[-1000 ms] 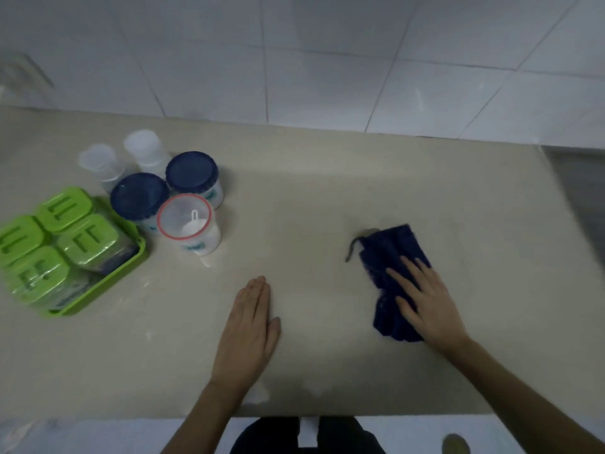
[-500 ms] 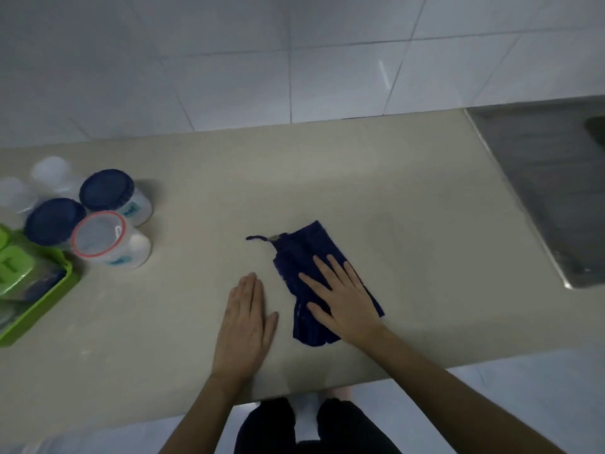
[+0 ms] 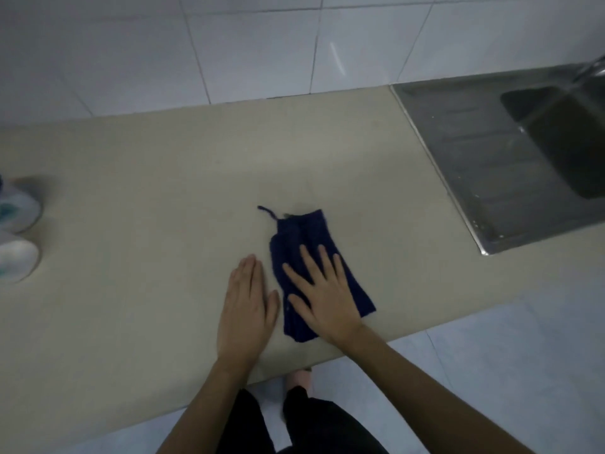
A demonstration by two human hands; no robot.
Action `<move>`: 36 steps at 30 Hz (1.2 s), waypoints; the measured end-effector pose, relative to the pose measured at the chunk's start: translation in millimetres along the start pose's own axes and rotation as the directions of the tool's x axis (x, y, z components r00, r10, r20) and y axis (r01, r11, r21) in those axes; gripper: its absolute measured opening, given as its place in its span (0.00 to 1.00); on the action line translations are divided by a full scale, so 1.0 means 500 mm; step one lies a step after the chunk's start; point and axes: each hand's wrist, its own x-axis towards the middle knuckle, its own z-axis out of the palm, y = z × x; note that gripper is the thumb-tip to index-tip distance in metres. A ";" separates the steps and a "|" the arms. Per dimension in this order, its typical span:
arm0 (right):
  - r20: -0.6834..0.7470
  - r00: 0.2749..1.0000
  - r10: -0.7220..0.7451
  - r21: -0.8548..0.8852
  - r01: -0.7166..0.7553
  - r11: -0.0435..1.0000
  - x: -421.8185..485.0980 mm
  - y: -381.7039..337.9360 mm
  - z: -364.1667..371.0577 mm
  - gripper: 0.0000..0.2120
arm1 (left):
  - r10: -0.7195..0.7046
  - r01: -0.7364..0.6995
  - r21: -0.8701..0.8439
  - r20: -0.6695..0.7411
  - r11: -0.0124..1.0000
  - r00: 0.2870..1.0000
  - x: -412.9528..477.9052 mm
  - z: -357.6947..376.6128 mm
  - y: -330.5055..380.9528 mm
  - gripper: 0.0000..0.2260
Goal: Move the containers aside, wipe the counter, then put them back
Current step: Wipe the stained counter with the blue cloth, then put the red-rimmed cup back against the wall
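Right hand (image 3: 322, 294) flat, fingers spread on navy cloth (image 3: 306, 244); left hand (image 3: 246, 304) flat on counter (image 3: 131, 191) just beside

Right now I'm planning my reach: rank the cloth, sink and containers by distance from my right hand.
1. Cloth: under the right hand, touching it.
2. Sink: on the right, beyond the counter's end.
3. Containers: far left edge, past the left hand.

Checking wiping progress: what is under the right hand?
The right hand lies flat on the dark blue cloth, which lies on the counter. The counter beneath the cloth is hidden.
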 end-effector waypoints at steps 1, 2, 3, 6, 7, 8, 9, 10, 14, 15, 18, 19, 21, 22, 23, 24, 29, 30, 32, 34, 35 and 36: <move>0.001 0.999 -0.040 0.007 0.040 0.999 0.004 -0.006 0.003 0.25 | -0.005 0.005 0.006 0.002 1.000 1.000 0.002 -0.003 0.004 0.26; -0.001 0.999 -0.054 0.025 0.054 0.998 0.008 -0.003 0.004 0.25 | -0.005 0.005 0.010 0.009 1.000 1.000 0.004 -0.005 0.009 0.27; -0.004 0.998 -0.060 0.041 0.060 0.997 0.013 0.003 0.003 0.25 | -0.009 0.009 0.008 0.012 1.000 1.000 0.007 -0.006 0.010 0.27; 0.001 0.997 -0.076 0.074 0.076 0.994 0.023 0.026 -0.001 0.25 | -0.038 0.038 -0.007 -0.017 0.999 0.999 0.013 -0.011 -0.006 0.28; 0.003 0.998 -0.065 0.079 0.064 0.995 0.020 0.040 -0.004 0.25 | -0.039 0.039 -0.006 -0.019 0.999 0.999 0.013 -0.012 -0.009 0.28; 0.003 0.999 -0.048 0.079 0.048 0.996 0.014 0.057 -0.008 0.25 | -0.043 0.043 -0.005 -0.020 0.999 0.999 0.011 -0.013 -0.012 0.28; -0.003 1.000 -0.027 0.081 0.027 0.996 0.005 0.075 -0.014 0.25 | -0.050 0.050 -0.009 -0.021 0.999 0.999 0.010 -0.012 -0.016 0.28; -0.016 1.000 -0.002 0.085 0.004 0.996 -0.004 0.096 -0.019 0.25 | -0.055 0.055 -0.007 -0.020 0.998 0.998 0.008 -0.014 -0.023 0.28; -0.045 0.982 0.181 0.081 -0.177 0.981 -0.085 0.230 -0.062 0.25 | -0.015 0.015 0.010 -0.007 1.000 1.000 -0.001 -0.024 0.005 0.28; -0.034 0.976 0.216 0.075 -0.213 0.974 -0.100 0.259 -0.067 0.25 | -0.018 0.018 0.011 -0.006 1.000 1.000 -0.001 -0.022 0.004 0.28; -0.003 0.958 0.286 0.035 -0.286 0.958 -0.141 0.331 -0.083 0.26 | -0.019 0.019 0.013 -0.002 1.000 1.000 -0.003 -0.015 0.005 0.28; -0.002 0.954 0.299 0.025 -0.299 0.954 -0.151 0.350 -0.088 0.26 | -0.012 0.012 0.019 0.000 1.000 1.000 -0.002 -0.013 0.009 0.28; 0.000 0.950 0.311 0.005 -0.311 0.950 -0.160 0.369 -0.096 0.26 | -0.001 0.001 0.029 0.000 1.000 1.000 0.002 -0.008 0.018 0.27; 0.004 0.950 0.311 -0.007 -0.311 0.950 -0.158 0.367 -0.098 0.27 | -0.003 0.003 0.033 0.000 0.999 1.000 0.003 -0.008 0.018 0.27; 0.009 0.950 0.311 -0.017 -0.311 0.950 -0.155 0.359 -0.097 0.27 | -0.005 0.005 0.033 -0.004 0.999 1.000 0.002 -0.009 0.015 0.27; 0.014 0.948 0.317 -0.026 -0.317 0.948 -0.153 0.352 -0.099 0.27 | -0.002 0.002 0.029 -0.009 1.000 1.000 0.003 -0.010 0.015 0.27; -0.043 0.909 0.414 -0.113 -0.416 0.902 -0.131 0.282 -0.109 0.28 | 0.032 -0.031 -0.052 0.030 0.998 0.999 0.002 -0.026 0.003 0.26; -0.074 0.904 0.421 -0.102 -0.427 0.899 -0.123 0.259 -0.106 0.28 | 0.065 -0.062 -0.056 0.049 0.996 0.997 0.001 -0.032 0.001 0.25; -0.104 0.933 0.345 -0.049 -0.352 0.935 -0.086 0.182 -0.092 0.26 | 0.113 -0.112 -0.024 0.063 0.993 0.992 -0.009 -0.053 -0.035 0.24; -0.103 0.976 0.194 -0.004 -0.195 0.981 -0.040 0.094 -0.068 0.25 | 0.102 -0.101 -0.005 0.062 0.995 0.993 -0.023 -0.076 -0.089 0.24; -0.096 0.989 0.110 0.013 -0.109 0.994 -0.011 0.045 -0.054 0.24 | 0.073 -0.073 -0.006 0.051 0.997 0.996 -0.033 -0.088 -0.126 0.24; -0.089 0.995 0.035 0.030 -0.033 0.999 0.018 -0.004 -0.041 0.24 | 0.041 -0.041 -0.010 0.040 0.999 0.998 -0.045 -0.100 -0.166 0.24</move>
